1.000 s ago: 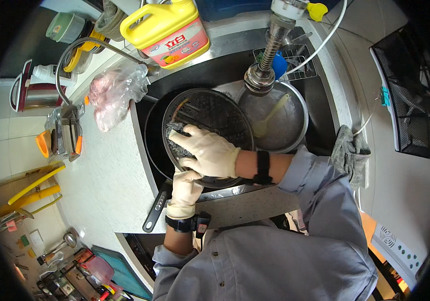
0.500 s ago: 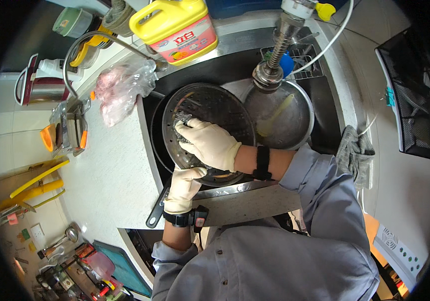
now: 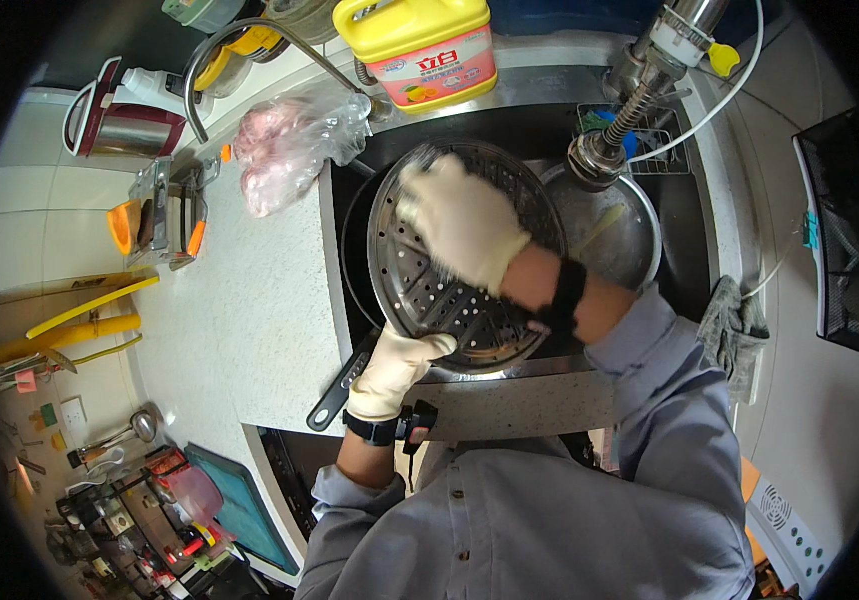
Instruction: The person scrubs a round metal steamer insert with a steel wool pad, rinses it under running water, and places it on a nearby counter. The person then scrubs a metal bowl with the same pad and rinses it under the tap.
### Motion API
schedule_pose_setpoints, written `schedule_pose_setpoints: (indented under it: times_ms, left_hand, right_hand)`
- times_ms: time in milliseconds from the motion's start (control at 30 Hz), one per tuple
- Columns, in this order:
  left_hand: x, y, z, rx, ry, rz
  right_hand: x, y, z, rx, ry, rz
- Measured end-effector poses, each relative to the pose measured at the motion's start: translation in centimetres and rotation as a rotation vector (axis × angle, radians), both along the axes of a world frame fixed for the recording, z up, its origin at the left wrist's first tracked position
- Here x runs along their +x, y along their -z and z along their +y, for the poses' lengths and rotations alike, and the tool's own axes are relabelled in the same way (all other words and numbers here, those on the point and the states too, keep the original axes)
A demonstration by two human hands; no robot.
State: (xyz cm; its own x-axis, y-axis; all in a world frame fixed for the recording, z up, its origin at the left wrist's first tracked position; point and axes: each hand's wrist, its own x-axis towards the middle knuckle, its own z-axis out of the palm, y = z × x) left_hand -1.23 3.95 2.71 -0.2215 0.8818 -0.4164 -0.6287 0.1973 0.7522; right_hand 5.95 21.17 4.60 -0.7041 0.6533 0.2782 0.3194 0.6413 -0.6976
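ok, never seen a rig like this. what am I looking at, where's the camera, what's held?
No robot here: these are a person's own two hands in off-white gloves. The view looks down from the left of two wide fisheye cameras worn on the head, so straight edges bend near the rim.

The left hand grips the near rim of a round, dark metal plate with holes. The right hand, motion-blurred, is over its face, with what looks like a silvery mesh scrubber at the fingertips.

Below is a dark pan with a long black handle; right of the plate, a round silvery metal bowl holds a pale yellow utensil. A clear plastic bag with pinkish contents lies on the speckled white countertop.
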Motion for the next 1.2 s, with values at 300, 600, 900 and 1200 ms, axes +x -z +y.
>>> schedule_pose_setpoints:
  times_ms: [300,600,900,1200]
  left_hand:
    - [-1.0,0.1,-0.2,-0.028,0.090,0.011]
    - [-1.4,0.5,-0.6,-0.076,0.074,0.039]
    - [-2.0,0.5,-2.8,0.132,-0.143,-0.066]
    - [-2.0,1.0,-1.2,0.176,-0.112,-0.054]
  right_hand:
    - [-0.2,1.4,-1.1,-0.067,-0.112,-0.016]
    - [1.0,0.6,-4.5,-0.064,-0.277,0.025]
    - [3.7,6.9,4.9,-0.184,0.035,-0.307]
    - [3.5,1.2,0.2,-0.184,-0.238,-0.319]
